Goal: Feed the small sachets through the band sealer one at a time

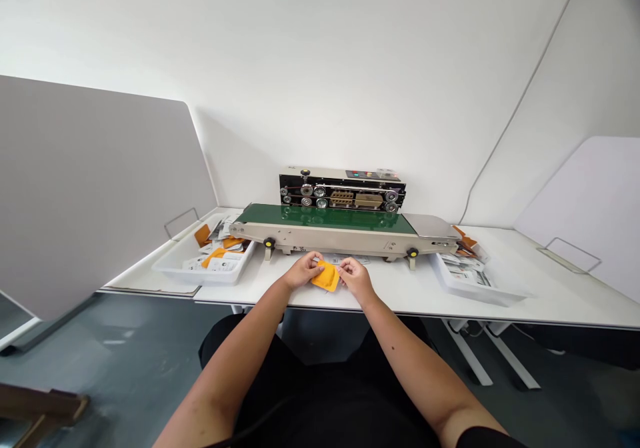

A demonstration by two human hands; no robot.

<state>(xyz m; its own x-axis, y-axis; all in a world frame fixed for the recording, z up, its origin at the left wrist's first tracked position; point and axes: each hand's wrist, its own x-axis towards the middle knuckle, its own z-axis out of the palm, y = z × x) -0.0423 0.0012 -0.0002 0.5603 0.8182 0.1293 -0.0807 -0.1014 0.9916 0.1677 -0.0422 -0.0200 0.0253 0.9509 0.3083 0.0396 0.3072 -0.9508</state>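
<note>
A: Grip?
B: Left hand and right hand, fingertips pinched together on opposite sides of one orange pouch, over the desk near its front edge.
A: Progress?
B: Pouch is in hand, off the band sealer's green belt. Can't tell if it's sealed. Left bin and right bin both hold packets; finished or remaining, unclear.

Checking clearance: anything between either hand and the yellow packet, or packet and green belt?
First, nothing visible: left hand and right hand hold the yellow packet. The beige side frame stands between it and the green belt.
</note>
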